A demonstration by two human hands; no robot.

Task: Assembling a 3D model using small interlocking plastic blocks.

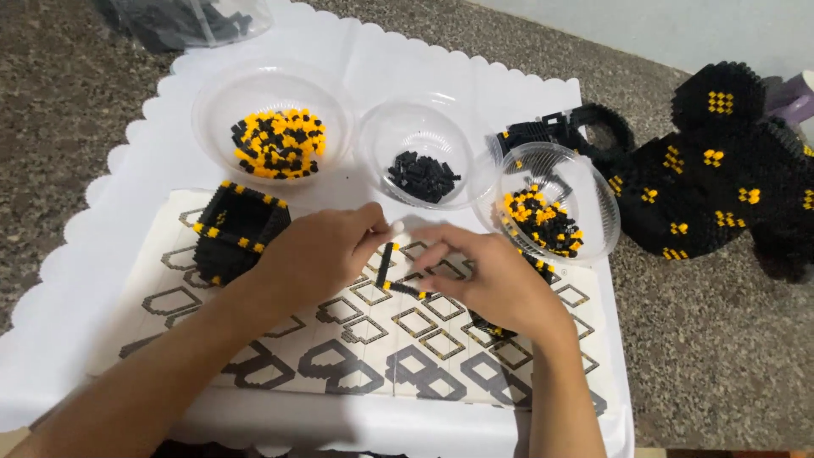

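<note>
A speckled stone floor [712, 339] carries a scalloped white mat [110, 212] and a black-and-yellow brick model [729, 170].

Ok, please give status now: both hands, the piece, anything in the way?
Left hand and right hand both pinching a thin black-and-yellow brick strip over the instruction sheet. Three bowls just behind, nearest the right-side bowl. Nothing between the hands.

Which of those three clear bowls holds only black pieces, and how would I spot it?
On the white scalloped mat, three clear bowls stand above the printed sheet. It is the middle bowl, the smallest, filled with black bricks only; the left bowl and right bowl hold mixed yellow and black.
</note>
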